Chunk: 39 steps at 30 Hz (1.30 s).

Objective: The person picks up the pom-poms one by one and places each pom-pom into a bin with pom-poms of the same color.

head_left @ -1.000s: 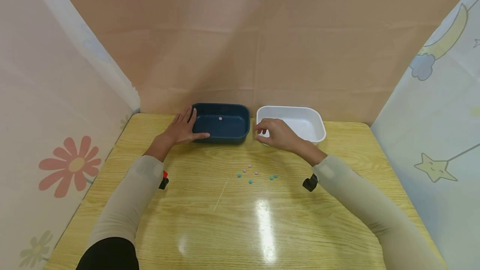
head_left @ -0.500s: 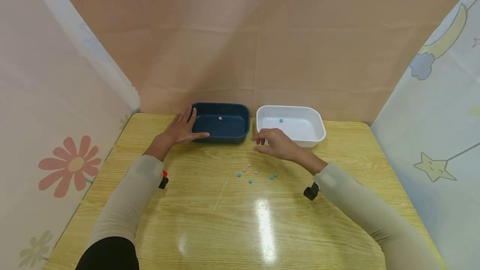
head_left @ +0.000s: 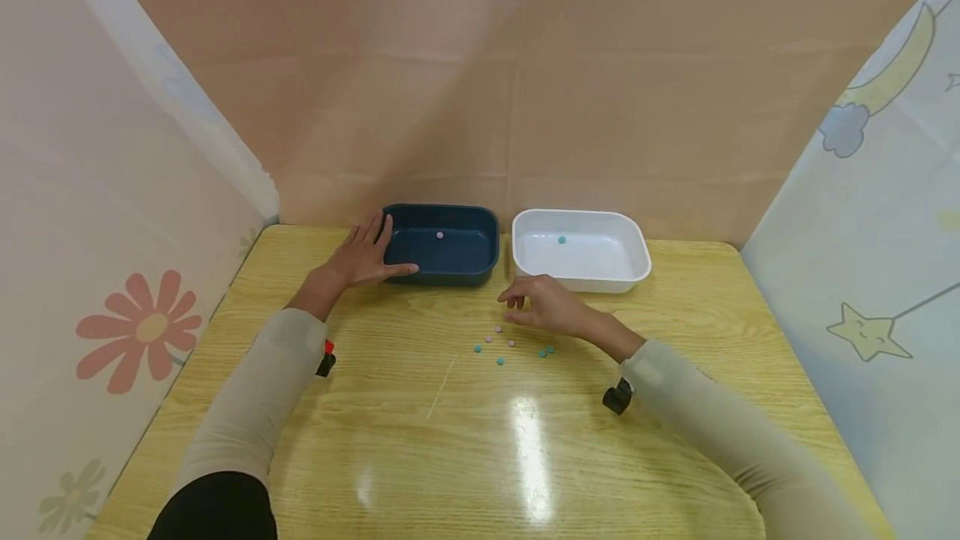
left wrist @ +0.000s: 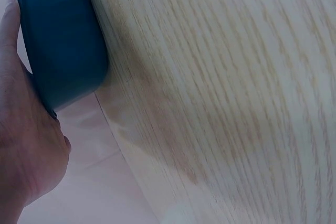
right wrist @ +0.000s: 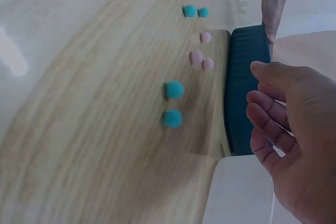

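Observation:
My left hand (head_left: 362, 258) rests on the left end of a dark blue tray (head_left: 450, 280), fingers spread along its rim and thumb over the front edge. One small pink ball (head_left: 440, 235) lies in that tray. My right hand (head_left: 551, 305) hovers over the table in front of a white tray (head_left: 600, 285), fingers loosely bent, with nothing between thumb and fingers. A teal ball (head_left: 562, 240) sits inside the white tray. Below the right hand, 3 pink balls (right wrist: 197, 56) and several teal balls (right wrist: 174, 89) lie loose on the wood.
Both trays stand side by side at the back of the wooden table (head_left: 420, 457), against a tan backdrop (head_left: 420, 90). Patterned panels flank the table left and right. A light reflection shows near the front.
My right hand has drawn back from over the white tray towards the loose balls, uncovering the teal ball in the tray. The left hand stays in place.

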Tool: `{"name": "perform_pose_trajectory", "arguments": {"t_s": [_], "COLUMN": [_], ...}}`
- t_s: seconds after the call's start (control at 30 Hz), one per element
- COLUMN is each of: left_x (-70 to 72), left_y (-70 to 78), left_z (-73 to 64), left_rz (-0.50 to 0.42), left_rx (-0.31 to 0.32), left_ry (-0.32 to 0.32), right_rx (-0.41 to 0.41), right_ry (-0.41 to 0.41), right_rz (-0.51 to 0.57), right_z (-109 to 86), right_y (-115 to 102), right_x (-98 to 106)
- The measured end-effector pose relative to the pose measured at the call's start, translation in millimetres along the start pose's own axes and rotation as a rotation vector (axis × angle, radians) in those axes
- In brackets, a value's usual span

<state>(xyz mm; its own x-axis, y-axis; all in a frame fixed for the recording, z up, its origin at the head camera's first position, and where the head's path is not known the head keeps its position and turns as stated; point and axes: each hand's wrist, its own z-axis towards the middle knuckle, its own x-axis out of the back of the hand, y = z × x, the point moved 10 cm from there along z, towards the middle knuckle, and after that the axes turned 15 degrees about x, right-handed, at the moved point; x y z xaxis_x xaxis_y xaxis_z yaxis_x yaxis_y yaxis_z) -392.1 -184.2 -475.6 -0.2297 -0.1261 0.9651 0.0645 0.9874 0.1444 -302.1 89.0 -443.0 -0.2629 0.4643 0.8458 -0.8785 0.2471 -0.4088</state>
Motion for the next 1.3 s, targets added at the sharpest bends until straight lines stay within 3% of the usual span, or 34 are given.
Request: {"name": "perform_pose_trajectory", "arguments": {"t_s": [0.2,0.47,0.87,1.3], "left_x": [-0.9,0.9,-0.1,-1.8], "left_y": [-2.0,-1.4,-2.1,-2.3], "left_z": [0.9,-0.5,-0.1,1.5], "left_rz": [0.009,0.006,0.005,-0.002], "left_rx": [0.001,0.003,0.002,0.004], "left_ry": [0.007,0.018,0.019,0.004], "right_rx": [0.024,-0.029,-0.006,-0.017], "right_ry": [0.015,0.01,0.022,0.006], "right_rz": [0.012,0.044,0.085,0.048], "right_z": [-2.1,-9.5,-12.3,-12.0], "right_y": [-1.8,8.8,7.9,14.0], "right_x": [-9.3,-22.8,-33.0,-41.6]}}
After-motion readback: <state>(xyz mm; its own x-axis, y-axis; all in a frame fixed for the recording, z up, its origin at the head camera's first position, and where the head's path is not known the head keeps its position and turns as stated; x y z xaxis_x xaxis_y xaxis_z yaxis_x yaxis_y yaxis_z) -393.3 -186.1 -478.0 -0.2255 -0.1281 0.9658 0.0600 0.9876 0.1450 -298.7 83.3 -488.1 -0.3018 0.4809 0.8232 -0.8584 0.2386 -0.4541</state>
